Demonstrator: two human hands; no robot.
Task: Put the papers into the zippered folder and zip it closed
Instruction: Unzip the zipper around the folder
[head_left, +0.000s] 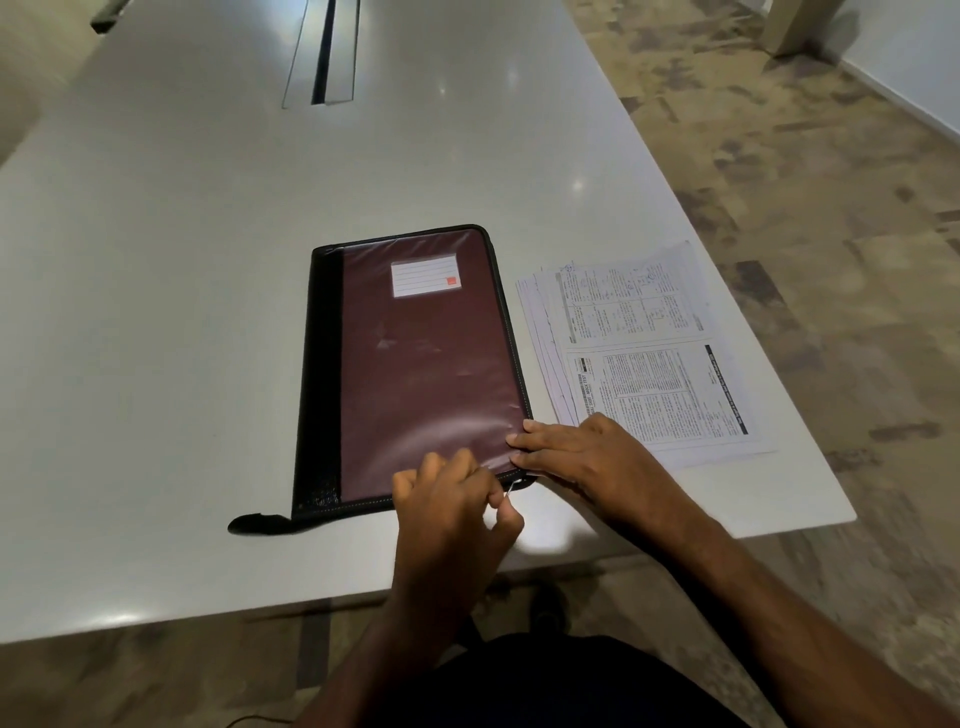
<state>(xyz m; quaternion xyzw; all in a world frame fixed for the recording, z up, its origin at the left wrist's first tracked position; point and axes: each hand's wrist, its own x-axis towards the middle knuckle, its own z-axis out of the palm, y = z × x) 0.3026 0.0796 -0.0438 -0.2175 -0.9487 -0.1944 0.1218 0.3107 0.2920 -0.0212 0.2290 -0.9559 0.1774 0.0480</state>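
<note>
The left hand (449, 506), fingers curled, pinches what looks like the zipper pull (511, 487) at the near right corner of the folder (415, 374). The right hand (582, 457) lies flat, fingers straight, pressing that corner. Papers (649, 353) lie just right of the folder on the table (156, 260).

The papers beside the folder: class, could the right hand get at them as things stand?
Probably yes: the right hand rests on the folder corner, right beside the papers, which lie uncovered.
</note>
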